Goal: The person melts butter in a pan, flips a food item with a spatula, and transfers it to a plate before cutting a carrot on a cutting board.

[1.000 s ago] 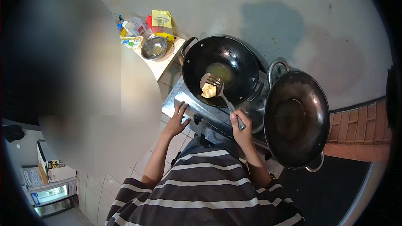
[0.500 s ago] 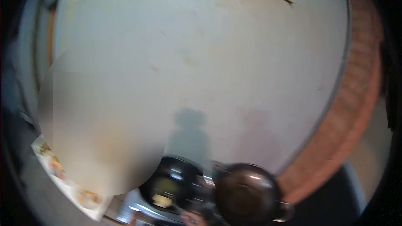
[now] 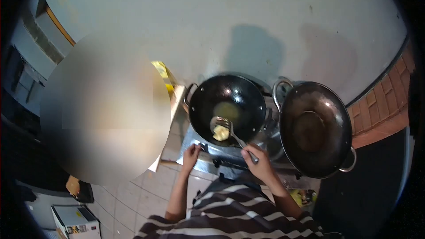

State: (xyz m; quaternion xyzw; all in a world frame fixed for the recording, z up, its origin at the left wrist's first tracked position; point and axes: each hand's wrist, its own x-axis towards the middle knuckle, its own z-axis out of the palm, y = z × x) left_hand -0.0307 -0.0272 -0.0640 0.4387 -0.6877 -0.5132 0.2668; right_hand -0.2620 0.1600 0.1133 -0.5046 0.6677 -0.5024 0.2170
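Observation:
My right hand (image 3: pixel 259 161) is wrapped round the handle of a metal slotted spatula (image 3: pixel 238 140). Its head reaches down into a black wok (image 3: pixel 201 115) on the stove. A pale yellow lump of food (image 3: pixel 221 133) lies at the spatula's head, near the wok's front wall; whether it rests on the metal or on the wok cannot be made out. Some yellowish liquid (image 3: pixel 226 109) pools at the wok's bottom. By the front left of the steel stove (image 3: pixel 212 150), my left hand (image 3: pixel 191 156) has its fingers curled together; anything in them is hidden.
A second, larger dark wok (image 3: pixel 316 128) stands to the right, its loop handle (image 3: pixel 349 159) sticking out. Behind both rises a wall (image 3: pixel 199 26), with brickwork (image 3: pixel 385 110) at right. A blurred patch hides much of the left side, beside a pale table edge (image 3: pixel 178 97).
The view has tilted down, so the woks sit higher and both forearms show. The yellow lump was in the black wok before too. Earlier blur hides what the hands were doing.

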